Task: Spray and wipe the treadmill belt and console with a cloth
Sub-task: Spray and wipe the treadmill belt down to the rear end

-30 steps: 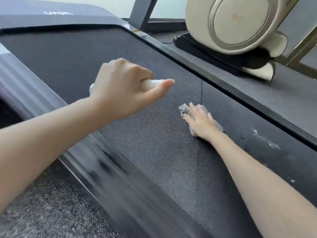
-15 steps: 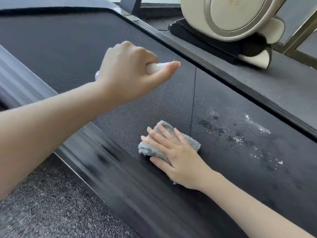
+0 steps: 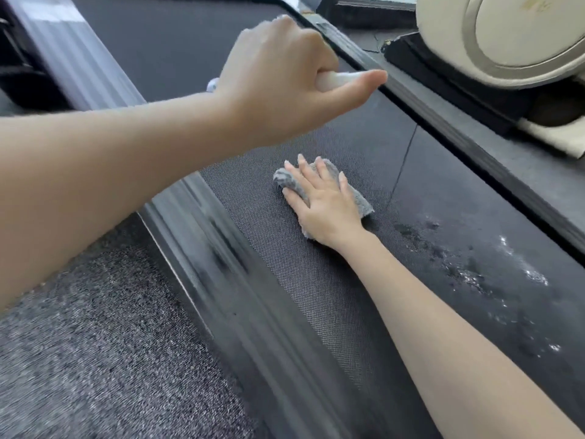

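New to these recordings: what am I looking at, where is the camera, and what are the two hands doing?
No robot here: the camera sits on a person's head, looking down at their own arms. The black textured surface is a treadmill belt, with its side rail and grey carpet on the left. The left hand grips a white object, likely the spray bottle, mostly hidden by the fingers. The right hand lies flat, pressing a grey cloth onto the belt. Right of the cloth, wet spots of spray sit on the belt. The beige machine behind is other equipment.
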Motion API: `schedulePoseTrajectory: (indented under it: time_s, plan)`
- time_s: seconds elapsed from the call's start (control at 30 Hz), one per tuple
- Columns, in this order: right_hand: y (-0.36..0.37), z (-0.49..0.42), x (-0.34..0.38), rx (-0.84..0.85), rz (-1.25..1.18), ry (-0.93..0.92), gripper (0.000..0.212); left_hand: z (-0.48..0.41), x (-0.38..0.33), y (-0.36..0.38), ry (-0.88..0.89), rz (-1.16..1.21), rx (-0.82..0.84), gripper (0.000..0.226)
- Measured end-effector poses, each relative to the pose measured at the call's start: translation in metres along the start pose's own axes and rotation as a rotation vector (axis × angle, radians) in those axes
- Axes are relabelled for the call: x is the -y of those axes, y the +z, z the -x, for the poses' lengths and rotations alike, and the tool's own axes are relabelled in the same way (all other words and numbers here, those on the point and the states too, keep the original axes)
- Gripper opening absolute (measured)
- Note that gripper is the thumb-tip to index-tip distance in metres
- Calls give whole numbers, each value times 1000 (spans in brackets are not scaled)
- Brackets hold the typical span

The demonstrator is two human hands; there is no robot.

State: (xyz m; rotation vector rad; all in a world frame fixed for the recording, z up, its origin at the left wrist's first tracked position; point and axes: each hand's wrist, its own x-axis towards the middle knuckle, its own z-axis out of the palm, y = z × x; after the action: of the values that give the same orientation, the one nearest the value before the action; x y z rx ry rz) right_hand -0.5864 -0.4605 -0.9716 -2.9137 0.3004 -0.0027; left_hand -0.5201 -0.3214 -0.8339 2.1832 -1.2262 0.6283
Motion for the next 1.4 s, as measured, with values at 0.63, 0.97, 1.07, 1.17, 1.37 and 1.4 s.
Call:
schedulePoseTrajectory:
  time_s: [0.63,0.97,1.07,1.17,1.37,1.4]
  plan:
    - [9,45,40,13,-11,-205,53,12,15,-4,0,163,-9,62]
    - [4,100,37,68,-50,-176,49,16,2,-1,94,272,45,63]
    - [1,139,22,97,-66,-132,48,20,-9,4,85,307,32,65]
    - [-5,158,15,154,-44,-123,49,24,-20,12,48,341,17,65]
    - [-1,156,8,96,10,-180,51,25,-32,31,28,322,7,67]
    - [0,156,6,82,14,-187,51,25,-34,35,24,308,7,68]
